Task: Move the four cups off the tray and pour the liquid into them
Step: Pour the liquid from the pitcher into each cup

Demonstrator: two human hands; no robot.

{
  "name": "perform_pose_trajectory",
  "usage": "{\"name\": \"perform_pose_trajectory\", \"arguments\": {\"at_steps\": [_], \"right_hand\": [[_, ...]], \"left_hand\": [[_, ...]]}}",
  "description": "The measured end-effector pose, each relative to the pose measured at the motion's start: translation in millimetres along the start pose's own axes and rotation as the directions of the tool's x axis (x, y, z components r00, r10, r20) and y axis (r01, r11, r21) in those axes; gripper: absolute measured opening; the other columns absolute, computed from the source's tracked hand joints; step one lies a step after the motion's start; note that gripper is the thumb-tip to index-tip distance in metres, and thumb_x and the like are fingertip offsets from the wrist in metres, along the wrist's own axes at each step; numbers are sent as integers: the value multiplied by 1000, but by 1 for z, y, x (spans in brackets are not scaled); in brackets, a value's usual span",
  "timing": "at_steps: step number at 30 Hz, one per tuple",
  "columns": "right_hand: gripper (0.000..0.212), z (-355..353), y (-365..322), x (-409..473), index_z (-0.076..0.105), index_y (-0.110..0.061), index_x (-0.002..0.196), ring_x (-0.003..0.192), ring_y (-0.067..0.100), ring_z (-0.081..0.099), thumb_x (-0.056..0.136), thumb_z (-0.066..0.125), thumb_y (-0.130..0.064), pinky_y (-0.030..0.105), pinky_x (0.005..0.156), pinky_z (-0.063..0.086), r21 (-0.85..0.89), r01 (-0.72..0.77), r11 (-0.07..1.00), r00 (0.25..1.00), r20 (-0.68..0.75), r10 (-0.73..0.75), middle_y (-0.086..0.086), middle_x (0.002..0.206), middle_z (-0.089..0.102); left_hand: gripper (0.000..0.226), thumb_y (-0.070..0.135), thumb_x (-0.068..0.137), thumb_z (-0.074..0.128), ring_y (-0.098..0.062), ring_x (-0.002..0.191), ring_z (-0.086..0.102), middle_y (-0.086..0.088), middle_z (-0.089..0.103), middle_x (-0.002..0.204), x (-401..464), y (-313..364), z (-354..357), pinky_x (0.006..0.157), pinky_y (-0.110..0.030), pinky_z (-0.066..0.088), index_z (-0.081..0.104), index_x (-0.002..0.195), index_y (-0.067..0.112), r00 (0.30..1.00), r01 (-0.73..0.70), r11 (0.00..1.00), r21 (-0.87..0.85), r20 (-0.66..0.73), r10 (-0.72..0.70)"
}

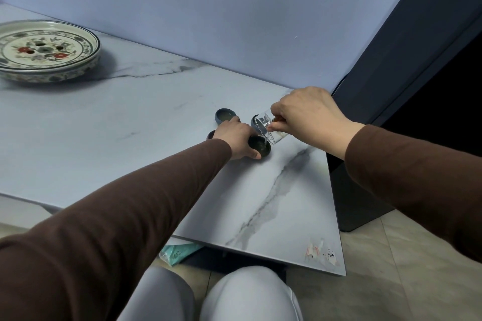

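Head view: right hand (310, 117) tips glass pitcher (268, 129) into dark cup (260, 147) gripped by left hand (236, 138)

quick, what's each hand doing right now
Left hand: closed around the near dark cup on the table.
Right hand: closed on the tilted glass pitcher, pouring into that cup.

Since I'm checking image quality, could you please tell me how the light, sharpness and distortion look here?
Head view: soft, cool, even light; a faint shadow beside the tray; wide-angle bending of the table edges; the glass pitcher and hands slightly soft; no harsh glare.
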State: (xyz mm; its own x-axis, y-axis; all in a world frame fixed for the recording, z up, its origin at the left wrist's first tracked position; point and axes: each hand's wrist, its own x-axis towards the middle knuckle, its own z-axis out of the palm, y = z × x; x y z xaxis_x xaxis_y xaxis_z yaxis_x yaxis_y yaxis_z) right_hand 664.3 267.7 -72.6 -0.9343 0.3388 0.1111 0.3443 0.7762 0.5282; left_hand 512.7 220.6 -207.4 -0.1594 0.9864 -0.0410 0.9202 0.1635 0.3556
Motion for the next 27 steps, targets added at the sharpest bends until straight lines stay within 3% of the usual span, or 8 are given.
{"name": "perform_pose_trajectory", "arguments": {"at_steps": [5,9,13,19,27], "right_hand": [[36,0,0,0,62,-23,78,74,24,58,91,55,-56,29,49,15,-6,0,1000,1000,1,0,-2,77,65],[37,1,-1,0,58,-25,75,69,21,49,91,55,-57,26,48,12,3,0,1000,1000,-3,0,-2,76,64],[36,3,-2,0,61,-25,77,74,23,58,91,55,-58,28,48,13,0,12,1000,1000,-9,-12,-3,76,64],[37,5,-1,0,59,-24,74,67,21,46,90,56,-58,27,47,11,3,-3,1000,1000,-12,3,-3,74,63],[39,11,0,-3,47,-25,69,68,21,45,90,58,-56,28,48,12,62,-40,997,999,21,39,-6,66,47]], "left_hand": [[58,64,72,70,-25,113,45,-1,67,109,0,0,1,84,-36,41,64,121,33,1000,-5,1000,6,-6,5],[56,64,72,70,-24,112,45,0,67,108,0,0,0,83,-36,40,65,119,34,1000,-3,1000,-5,1,3],[55,62,72,71,-24,111,45,0,67,104,-1,1,0,83,-36,40,66,119,32,1000,-8,1000,-2,-10,8],[56,63,73,70,-24,110,45,1,68,105,-1,1,-1,80,-35,38,65,120,32,1000,-15,1000,9,-7,15],[57,62,74,70,-23,111,44,2,68,108,-2,2,-2,82,-35,38,64,123,33,1000,-24,1000,13,-6,24]]}}
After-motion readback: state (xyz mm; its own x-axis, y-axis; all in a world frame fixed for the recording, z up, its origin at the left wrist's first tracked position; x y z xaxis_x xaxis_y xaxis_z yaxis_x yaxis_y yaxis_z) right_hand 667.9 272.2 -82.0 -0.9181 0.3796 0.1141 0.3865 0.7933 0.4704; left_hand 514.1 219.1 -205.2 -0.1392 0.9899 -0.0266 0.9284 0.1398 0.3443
